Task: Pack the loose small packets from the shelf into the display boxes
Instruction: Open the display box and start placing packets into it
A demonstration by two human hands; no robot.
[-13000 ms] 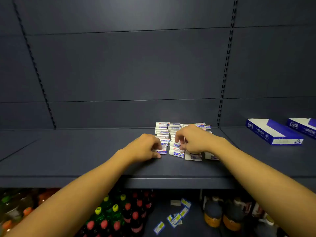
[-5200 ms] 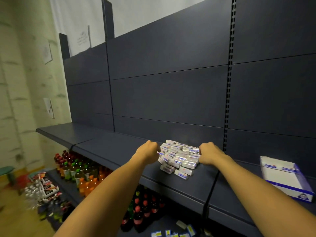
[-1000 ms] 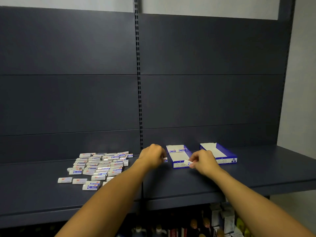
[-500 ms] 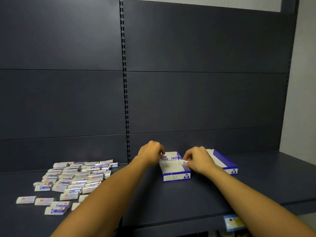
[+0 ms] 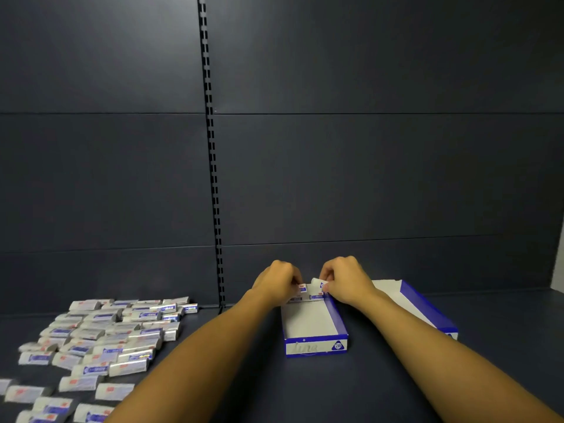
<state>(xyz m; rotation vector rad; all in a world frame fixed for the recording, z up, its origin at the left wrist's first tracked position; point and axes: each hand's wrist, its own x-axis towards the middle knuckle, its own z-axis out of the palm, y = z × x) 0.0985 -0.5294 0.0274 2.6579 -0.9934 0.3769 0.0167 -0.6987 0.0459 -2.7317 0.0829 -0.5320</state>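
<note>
Both my forearms reach forward over the dark shelf point(image 5: 381, 386), converging toward the far end of the nearer display box point(image 5: 314, 326). That box is blue-sided with a white floor, most of it bare. At its far end my left hand point(image 5: 276, 282) is curled, knuckles up, fingers pinching a small packet point(image 5: 302, 288) over the box. My right hand point(image 5: 345, 279) is curled the same way, thumb and fingers pinching another packet point(image 5: 317, 283) that stands tilted. A couple of packets already lie flat against the far wall point(image 5: 314, 297). The second display box point(image 5: 427, 309) sits just right, partly behind my right arm. Off to my left, the loose packets point(image 5: 100, 337) lie spread in rough rows (blurred near the edge).
</note>
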